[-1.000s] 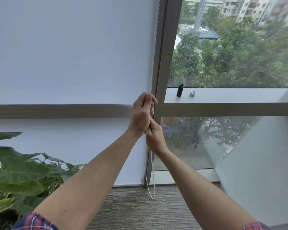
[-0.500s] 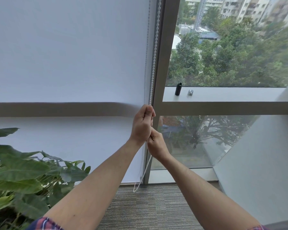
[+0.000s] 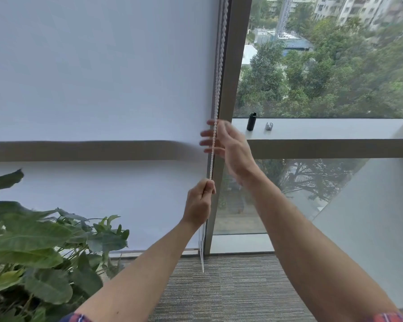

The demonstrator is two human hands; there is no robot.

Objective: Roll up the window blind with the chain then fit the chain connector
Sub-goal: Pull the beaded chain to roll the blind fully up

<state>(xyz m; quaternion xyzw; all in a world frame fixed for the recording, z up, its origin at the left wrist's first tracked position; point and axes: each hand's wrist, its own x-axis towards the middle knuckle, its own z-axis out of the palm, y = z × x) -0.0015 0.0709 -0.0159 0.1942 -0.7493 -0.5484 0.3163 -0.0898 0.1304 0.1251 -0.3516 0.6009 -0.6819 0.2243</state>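
Note:
A white roller blind (image 3: 98, 89) covers the left window down to near the floor. Its white bead chain (image 3: 216, 94) hangs along the grey window post (image 3: 230, 84). My left hand (image 3: 199, 203) grips the chain low down, fingers curled round it. My right hand (image 3: 226, 145) is higher up, blurred, with its fingers spread straight behind the chain, not closed on it. The chain's slack loop (image 3: 202, 256) dangles to the carpet. A small silver part (image 3: 268, 126), perhaps the chain connector, sits on the window ledge.
A black cylinder (image 3: 251, 121) stands on the grey ledge (image 3: 323, 129) beside the silver part. A large leafy plant (image 3: 33, 247) fills the lower left. Striped carpet (image 3: 219, 287) lies below. A slanted white wall (image 3: 370, 240) is at the lower right.
My left hand has pulled down with the chain. My right hand has let go, opened and risen up the chain. The two hands, touching before, are now apart.

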